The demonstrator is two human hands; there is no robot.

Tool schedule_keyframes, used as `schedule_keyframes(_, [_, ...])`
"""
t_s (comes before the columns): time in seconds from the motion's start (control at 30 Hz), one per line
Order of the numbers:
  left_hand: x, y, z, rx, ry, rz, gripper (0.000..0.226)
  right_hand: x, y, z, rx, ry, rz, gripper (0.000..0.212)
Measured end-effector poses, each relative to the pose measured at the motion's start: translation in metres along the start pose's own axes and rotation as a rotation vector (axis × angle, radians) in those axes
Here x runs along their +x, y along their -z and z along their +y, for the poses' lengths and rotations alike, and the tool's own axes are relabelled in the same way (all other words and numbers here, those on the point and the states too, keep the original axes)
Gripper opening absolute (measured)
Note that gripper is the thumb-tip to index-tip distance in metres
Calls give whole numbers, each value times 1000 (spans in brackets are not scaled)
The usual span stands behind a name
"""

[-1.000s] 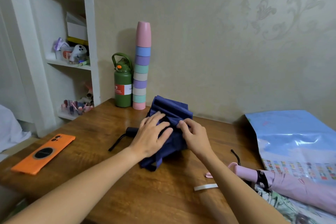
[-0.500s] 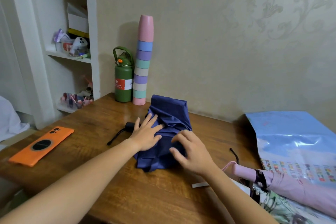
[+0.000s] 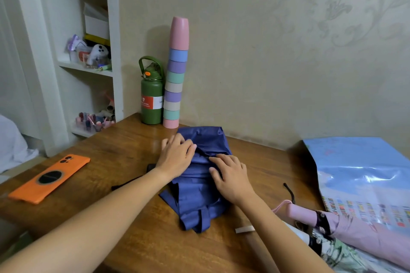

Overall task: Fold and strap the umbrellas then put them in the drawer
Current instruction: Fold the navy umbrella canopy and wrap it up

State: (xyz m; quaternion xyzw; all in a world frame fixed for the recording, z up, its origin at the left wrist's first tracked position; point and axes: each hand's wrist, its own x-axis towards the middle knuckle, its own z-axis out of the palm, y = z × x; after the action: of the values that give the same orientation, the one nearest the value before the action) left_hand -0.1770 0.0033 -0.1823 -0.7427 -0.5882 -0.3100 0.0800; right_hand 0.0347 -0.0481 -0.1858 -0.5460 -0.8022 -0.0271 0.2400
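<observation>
— Umbrella position?

— Blue umbrella (image 3: 199, 175) lies mid-table (image 3: 124, 148), long axis running away from me toward the wall. I press its canopy flat with both hands: left hand (image 3: 175, 157) at the left edge, right hand (image 3: 230, 175) nearer me, fingers loosely spread.

— Others?

— Pink umbrella (image 3: 346, 232) at right; no drawer visible.

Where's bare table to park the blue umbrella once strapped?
Bare wood lies between the orange phone and the blue umbrella, and in front of the left hand toward the green bottle. Right side is crowded: pink umbrella, glossy poster, white strip.
</observation>
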Motion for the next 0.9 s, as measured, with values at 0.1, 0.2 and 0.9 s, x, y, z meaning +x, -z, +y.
schedule_keyframes(0.1, [-6, 6, 3, 43, -181, 321, 20, 8, -3, -3, -60, -143, -172, 47])
schedule_keyframes(0.2, [-12, 16, 8, -9, -472, 243, 14, 15, -8, -5, -61, -226, -235, 48])
schedule_keyframes(0.9, [-38, 35, 9, -547, -219, -517, 5, -8, -5, -11, 292, -134, 187, 51])
